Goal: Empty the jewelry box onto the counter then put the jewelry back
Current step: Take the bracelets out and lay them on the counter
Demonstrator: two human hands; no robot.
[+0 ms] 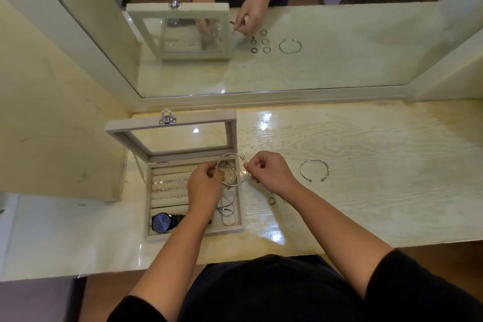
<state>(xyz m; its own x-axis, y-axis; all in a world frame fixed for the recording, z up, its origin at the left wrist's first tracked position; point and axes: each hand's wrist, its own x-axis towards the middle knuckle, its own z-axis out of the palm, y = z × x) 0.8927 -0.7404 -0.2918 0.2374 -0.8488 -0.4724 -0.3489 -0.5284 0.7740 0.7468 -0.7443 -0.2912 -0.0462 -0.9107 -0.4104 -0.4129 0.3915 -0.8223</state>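
The grey jewelry box (154, 236) stands open on the counter (366, 191), its glass lid (172, 136) tilted back. Inside lie small earrings (170, 185) in padded rows, a blue-faced watch (161, 222) and a thin chain (228, 210). Above the box's right side, my left hand (205, 187) pinches the left edge of a bunch of silver bangles (231, 168). My right hand (269, 171) pinches their right edge. An open silver cuff bracelet (314, 170) lies on the counter to the right. A ring (272, 200) lies by my right wrist; other rings are hidden under that hand.
A large mirror (287, 34) stands behind the counter and reflects the box, my hands, several rings and the cuff. A cream wall panel (52, 125) borders the box on the left. The counter's front edge runs just before my body.
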